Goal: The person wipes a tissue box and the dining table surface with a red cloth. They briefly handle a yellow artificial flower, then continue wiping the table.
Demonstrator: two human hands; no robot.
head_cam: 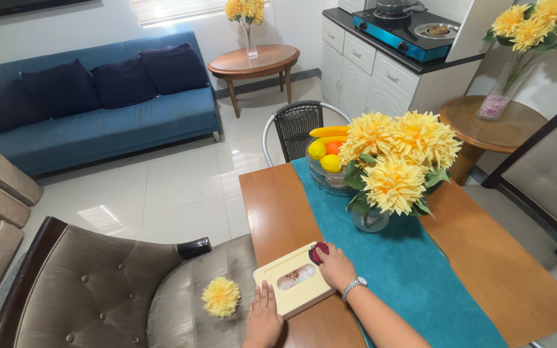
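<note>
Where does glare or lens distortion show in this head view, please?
Head view: window glare washes the white floor tiles; wide-angle bend tilts the cabinet and chair at the edges; both hands, left hand and right hand, and the cream tissue box stay sharp.

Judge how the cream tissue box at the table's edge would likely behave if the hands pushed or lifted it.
The cream tissue box looks flat and rigid, so it would probably slide rather than tip. It overhangs the wooden table edge, so a push toward the chair could drop it. The left hand rests at its near edge and the right hand on its top, which likely steadies it.
</note>
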